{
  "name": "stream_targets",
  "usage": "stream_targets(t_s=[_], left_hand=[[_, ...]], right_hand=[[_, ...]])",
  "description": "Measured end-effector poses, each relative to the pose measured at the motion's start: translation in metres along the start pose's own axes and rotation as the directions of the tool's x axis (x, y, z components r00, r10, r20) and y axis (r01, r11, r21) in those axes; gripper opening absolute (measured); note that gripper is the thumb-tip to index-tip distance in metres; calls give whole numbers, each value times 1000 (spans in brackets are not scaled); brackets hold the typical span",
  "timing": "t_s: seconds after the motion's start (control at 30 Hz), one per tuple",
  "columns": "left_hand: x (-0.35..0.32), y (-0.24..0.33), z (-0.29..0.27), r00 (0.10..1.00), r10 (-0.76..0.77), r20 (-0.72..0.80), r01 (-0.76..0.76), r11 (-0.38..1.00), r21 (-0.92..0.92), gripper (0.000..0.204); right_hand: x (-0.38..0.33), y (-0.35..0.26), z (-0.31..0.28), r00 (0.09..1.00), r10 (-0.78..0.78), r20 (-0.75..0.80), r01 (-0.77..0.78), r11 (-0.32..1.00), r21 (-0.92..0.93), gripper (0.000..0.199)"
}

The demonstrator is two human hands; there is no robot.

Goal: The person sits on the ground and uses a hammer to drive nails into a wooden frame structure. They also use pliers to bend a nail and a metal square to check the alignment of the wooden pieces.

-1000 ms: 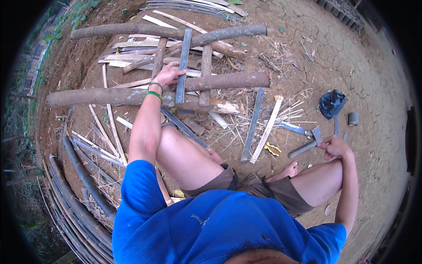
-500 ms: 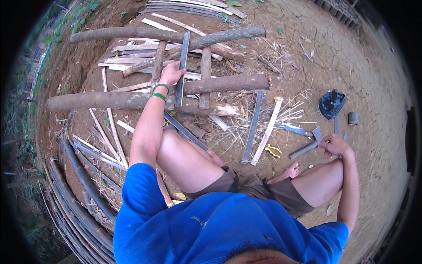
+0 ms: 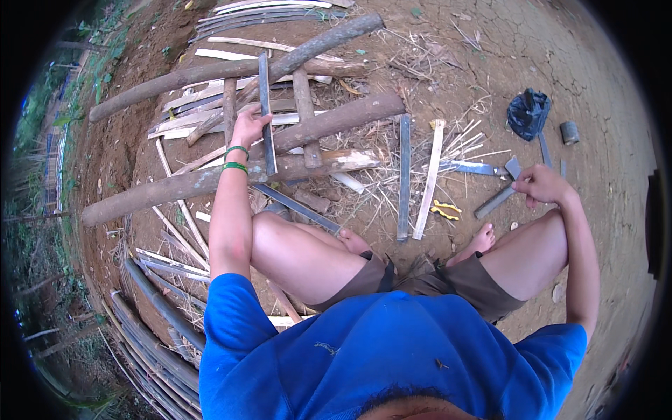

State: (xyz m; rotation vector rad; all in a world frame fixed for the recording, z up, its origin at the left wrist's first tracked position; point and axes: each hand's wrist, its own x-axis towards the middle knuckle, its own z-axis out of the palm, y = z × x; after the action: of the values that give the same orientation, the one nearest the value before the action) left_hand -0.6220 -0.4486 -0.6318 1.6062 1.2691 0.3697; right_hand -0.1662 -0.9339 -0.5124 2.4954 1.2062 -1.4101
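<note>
L hand (image 3: 248, 127) gripped grey slat (image 3: 265, 112) across near log (image 3: 210, 180) | R hand (image 3: 539, 183) closed on hammer (image 3: 498, 196), prob. | risk: slat slid off log, pinched fingers

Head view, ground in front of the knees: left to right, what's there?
Left hand on a grey slat → grey strip → pale strip → yellow pliers → right hand → small can.

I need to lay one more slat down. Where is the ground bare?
Bare dirt lies beyond the black bag and small can, toward the top right. It is crowded around the logs by the left hand and among the strips near the right hand.
</note>
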Motion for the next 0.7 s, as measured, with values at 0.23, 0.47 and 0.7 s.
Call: stream_targets(t_s=[0.23,0.47,0.7], left_hand=[[-6,10,4,998,-56,25,56,998,-10,64],[-6,10,2,997,-71,14,70,997,36,63],[1,23,10,998,-59,-11,60,994,95,58]], right_hand=[[30,20,-2,998,-56,33,63,965,-256,26],[168,93,34,972,234,12,-209,889,-407,40],[233,165,229,743,623,-244,-616,779,112,73]])
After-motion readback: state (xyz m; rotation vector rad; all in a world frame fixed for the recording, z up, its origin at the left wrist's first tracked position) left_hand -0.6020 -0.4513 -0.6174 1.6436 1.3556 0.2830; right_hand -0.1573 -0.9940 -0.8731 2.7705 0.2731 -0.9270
